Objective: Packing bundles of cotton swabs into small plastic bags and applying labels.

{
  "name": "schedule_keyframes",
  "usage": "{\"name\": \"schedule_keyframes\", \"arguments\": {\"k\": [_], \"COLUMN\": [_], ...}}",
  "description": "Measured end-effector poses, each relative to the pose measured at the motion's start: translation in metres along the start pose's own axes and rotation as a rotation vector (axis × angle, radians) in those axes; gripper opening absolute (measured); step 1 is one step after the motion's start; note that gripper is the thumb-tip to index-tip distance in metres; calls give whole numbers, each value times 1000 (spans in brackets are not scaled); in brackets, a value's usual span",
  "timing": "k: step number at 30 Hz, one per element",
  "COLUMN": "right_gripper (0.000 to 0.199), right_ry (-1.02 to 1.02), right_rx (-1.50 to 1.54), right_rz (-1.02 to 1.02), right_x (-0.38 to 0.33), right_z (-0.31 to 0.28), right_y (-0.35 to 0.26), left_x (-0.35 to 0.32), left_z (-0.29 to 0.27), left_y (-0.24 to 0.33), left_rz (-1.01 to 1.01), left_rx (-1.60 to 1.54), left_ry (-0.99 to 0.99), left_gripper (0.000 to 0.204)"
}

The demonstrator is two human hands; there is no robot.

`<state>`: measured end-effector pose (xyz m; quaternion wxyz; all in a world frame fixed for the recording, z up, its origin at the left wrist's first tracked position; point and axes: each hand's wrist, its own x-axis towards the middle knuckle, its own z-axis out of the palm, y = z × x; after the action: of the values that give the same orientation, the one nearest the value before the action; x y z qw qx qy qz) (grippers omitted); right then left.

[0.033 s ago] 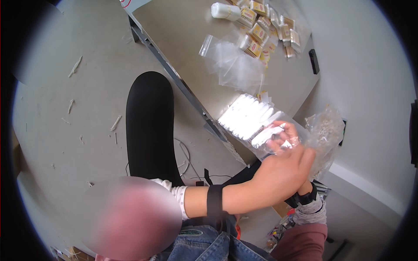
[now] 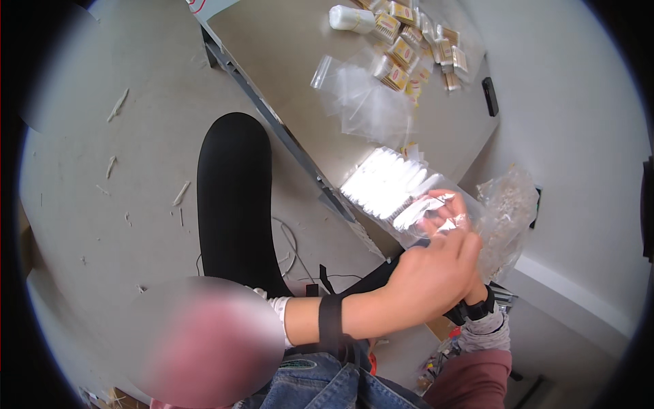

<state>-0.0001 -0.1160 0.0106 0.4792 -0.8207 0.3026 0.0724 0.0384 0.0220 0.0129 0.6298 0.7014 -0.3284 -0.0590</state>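
Note:
A clear plastic bag [image 2: 417,235] lies at the near corner of the table, next to a row of white packs [image 2: 385,184] too bright to make out in detail. My left hand [image 2: 436,273], with a black band at the wrist, crosses in front with its fingers pinched on the bag's near edge. My right hand [image 2: 455,204], partly hidden behind the left, has bent fingers showing through the shiny plastic and grips the bag. Whether those fingers are inside the bag or under it I cannot tell.
Flat clear zip bags [image 2: 371,102] lie farther up the table [image 2: 286,61]. Behind them are several cotton swab packs [image 2: 402,51] and a white roll [image 2: 351,19]. A crumpled bag of pale bits [image 2: 507,204] hangs by the wall. White scraps [image 2: 118,104] litter the floor.
My left hand has shifted a little to the left, its fingers drawing closer to the right hand's. The row of white packs stays in place.

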Motion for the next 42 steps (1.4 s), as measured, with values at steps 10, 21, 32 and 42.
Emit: {"name": "schedule_keyframes", "arguments": {"k": [10, 21, 32, 42], "right_gripper": [38, 32, 16, 40], "right_ry": [44, -93, -313, -149], "right_rx": [-323, -580, -110, -919], "right_rz": [-105, -281, -272, -524], "right_x": [0, 9, 93, 268], "right_z": [12, -6, -71, 27], "right_y": [-4, -18, -148, -29], "left_x": [-40, -16, -10, -3], "left_z": [12, -2, -42, -51], "left_y": [5, -3, -22, -32], "left_rz": [-178, -177, -353, -360], "left_rx": [140, -271, -314, -377], "left_ry": [-151, 9, -65, -79], "left_gripper": [40, 19, 22, 21]}}
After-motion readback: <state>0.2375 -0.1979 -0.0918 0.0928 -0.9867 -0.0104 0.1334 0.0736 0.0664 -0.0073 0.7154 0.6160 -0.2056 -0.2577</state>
